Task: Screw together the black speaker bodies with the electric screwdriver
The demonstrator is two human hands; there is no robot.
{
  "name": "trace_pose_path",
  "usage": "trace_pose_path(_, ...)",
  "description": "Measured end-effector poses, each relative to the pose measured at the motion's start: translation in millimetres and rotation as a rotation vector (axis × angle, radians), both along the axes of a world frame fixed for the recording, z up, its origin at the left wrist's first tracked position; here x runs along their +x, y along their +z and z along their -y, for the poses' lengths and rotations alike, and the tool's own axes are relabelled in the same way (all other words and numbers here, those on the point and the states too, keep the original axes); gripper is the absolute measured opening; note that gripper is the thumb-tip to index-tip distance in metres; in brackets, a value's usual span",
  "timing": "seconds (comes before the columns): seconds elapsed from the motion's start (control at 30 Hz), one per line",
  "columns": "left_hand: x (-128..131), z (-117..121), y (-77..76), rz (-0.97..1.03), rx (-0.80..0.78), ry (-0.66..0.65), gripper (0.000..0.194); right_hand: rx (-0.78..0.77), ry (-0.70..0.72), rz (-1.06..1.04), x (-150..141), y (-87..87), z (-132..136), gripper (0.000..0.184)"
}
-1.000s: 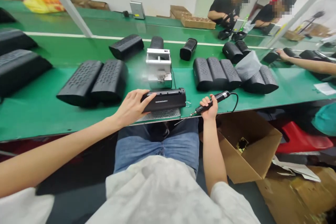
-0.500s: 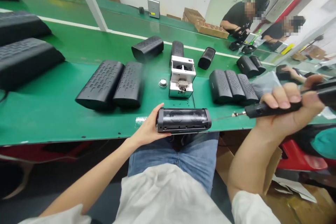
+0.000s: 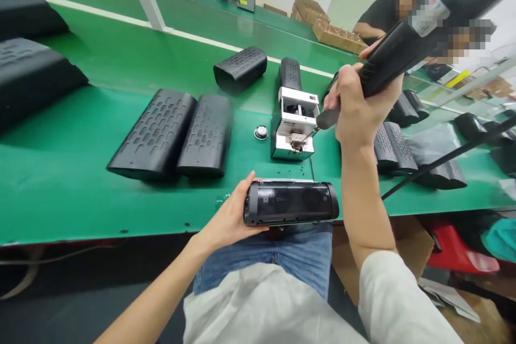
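My left hand point(image 3: 231, 215) grips the left end of a black speaker-like housing point(image 3: 292, 201), which lies lengthwise at the bench's front edge with its mesh face up. Raised on the right, my right hand point(image 3: 358, 102) is closed around a black electric screwdriver point(image 3: 387, 59). The screwdriver's tip meets the front outlet of a white screw feeder point(image 3: 296, 123), just beyond the housing. Whether a screw sits on the tip is too small to tell. Left of the feeder is a small round metal dish point(image 3: 261, 132).
Two black perforated cases point(image 3: 205, 137) stand left of the feeder, and larger ones point(image 3: 32, 75) lie at the far left. More cases point(image 3: 397, 145) are on the right beside a plastic bag point(image 3: 437, 142). A cable point(image 3: 447, 158) crosses there. Co-workers sit across the bench.
The electric screwdriver has swung up and over to the feeder's outlet in my right hand. My left hand has turned the housing from its lettered side to its mesh face.
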State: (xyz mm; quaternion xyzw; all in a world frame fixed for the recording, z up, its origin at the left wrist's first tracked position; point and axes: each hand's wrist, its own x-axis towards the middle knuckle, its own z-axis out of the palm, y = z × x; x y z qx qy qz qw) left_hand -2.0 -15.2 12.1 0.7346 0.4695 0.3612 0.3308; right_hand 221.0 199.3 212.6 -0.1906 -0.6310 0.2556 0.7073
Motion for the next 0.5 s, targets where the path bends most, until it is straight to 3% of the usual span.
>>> trace_pose_path(0.27,-1,-4,3.7,0.062,-0.041,-0.023,0.147,-0.095,-0.091,0.017,3,-13.7,-14,0.037)
trace_pose_path(0.5,2,-4,2.0,0.087,-0.040,-0.034,0.140,-0.194,0.074,-0.035,-3,13.8,47,0.021)
